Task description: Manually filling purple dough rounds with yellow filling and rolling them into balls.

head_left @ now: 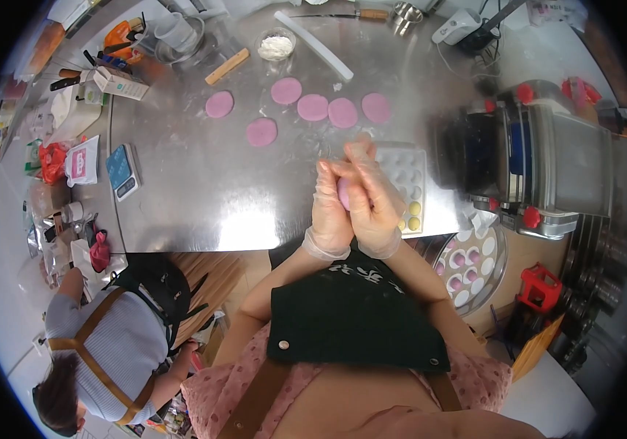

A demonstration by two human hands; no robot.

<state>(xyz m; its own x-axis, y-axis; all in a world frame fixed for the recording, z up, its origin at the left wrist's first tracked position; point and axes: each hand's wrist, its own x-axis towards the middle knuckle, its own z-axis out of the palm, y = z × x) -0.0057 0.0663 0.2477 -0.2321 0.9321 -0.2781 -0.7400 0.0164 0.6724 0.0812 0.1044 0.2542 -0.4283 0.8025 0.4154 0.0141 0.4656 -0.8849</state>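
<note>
Pink dough (343, 194) shows between the left hand (329, 212) and right hand (375, 203), pressed around it near the front edge of the table (182, 208); six pink rounds (312, 107) lie toward its back edge.

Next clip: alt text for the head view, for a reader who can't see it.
Gloved left hand and right hand cup pink dough between them over a metal table. Six flat pink discs lie beyond; a pale tray holds yellow balls.

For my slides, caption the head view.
Gloved left hand and right hand cup pink dough at a metal table near six pink rounds.
</note>
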